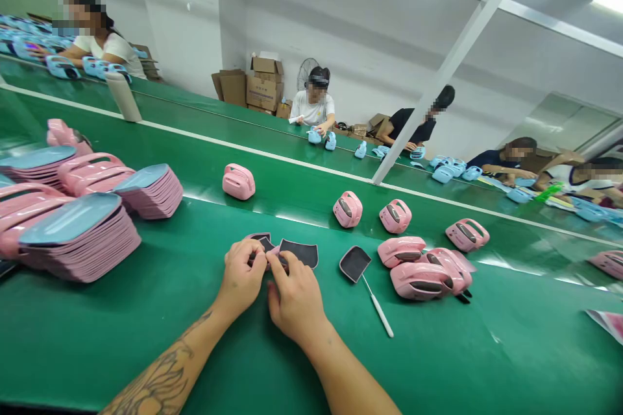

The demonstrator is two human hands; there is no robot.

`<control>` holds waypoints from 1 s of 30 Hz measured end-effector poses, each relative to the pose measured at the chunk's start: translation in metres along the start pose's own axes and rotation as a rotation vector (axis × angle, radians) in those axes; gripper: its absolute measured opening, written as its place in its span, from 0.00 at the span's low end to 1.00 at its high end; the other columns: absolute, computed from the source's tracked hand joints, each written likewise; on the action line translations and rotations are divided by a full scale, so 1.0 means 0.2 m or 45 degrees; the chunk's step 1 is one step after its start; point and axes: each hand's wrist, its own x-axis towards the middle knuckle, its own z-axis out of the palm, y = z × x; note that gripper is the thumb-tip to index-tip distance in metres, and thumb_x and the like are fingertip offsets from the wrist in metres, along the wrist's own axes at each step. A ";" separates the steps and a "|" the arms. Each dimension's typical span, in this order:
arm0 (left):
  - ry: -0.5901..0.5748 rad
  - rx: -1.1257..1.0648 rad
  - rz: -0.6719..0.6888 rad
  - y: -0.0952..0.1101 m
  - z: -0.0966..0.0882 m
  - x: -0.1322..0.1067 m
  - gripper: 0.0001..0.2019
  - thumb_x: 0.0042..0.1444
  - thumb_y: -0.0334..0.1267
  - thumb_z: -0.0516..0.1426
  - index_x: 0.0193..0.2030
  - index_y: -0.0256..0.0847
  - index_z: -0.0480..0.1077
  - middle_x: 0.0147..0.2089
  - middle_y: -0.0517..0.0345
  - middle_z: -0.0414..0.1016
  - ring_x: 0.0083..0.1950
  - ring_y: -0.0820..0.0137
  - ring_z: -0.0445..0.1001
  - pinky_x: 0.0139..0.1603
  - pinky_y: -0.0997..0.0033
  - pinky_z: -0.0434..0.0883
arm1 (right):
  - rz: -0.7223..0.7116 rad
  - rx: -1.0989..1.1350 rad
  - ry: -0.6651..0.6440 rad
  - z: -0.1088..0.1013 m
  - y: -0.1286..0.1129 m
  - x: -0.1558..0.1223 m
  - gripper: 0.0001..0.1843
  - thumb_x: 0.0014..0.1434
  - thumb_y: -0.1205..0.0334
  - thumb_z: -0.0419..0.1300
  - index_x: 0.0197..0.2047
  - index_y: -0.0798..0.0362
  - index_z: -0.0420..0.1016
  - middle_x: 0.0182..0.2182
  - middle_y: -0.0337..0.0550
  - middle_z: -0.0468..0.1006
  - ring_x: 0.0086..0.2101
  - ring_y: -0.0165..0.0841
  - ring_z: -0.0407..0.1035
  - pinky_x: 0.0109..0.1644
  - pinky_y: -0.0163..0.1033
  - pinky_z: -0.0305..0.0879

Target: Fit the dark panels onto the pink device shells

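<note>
My left hand (pixel 243 275) is closed in a pinch on a small pink-edged dark panel (pixel 265 244), mostly hidden behind the fingers. The fingertips of my right hand (pixel 298 301) meet it from the other side, thumb and fingers pressed together on the same piece. Just beyond my right hand lies another curved dark panel (pixel 304 254) with a pink rim. A third dark panel (pixel 355 263) rests flat farther right. Touching its lower corner is the thin metal shaft of a white-handled tool (pixel 382 316).
Pink handled cases (pixel 421 279) cluster at the right, with several more along the green bench (pixel 195 337). Stacked pink plates with blue tops (pixel 87 240) stand at the left. A pale bottle (pixel 123 97) and a white post (pixel 438 71) rise beyond. Several people (pixel 314 104) sit across with blue cases.
</note>
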 end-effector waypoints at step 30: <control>-0.130 0.119 0.117 0.02 0.01 -0.02 0.11 0.65 0.40 0.48 0.31 0.44 0.65 0.42 0.54 0.78 0.53 0.57 0.72 0.62 0.49 0.62 | 0.060 -0.102 0.058 0.00 0.04 0.07 0.09 0.67 0.66 0.58 0.47 0.44 0.78 0.36 0.42 0.76 0.32 0.35 0.70 0.29 0.39 0.50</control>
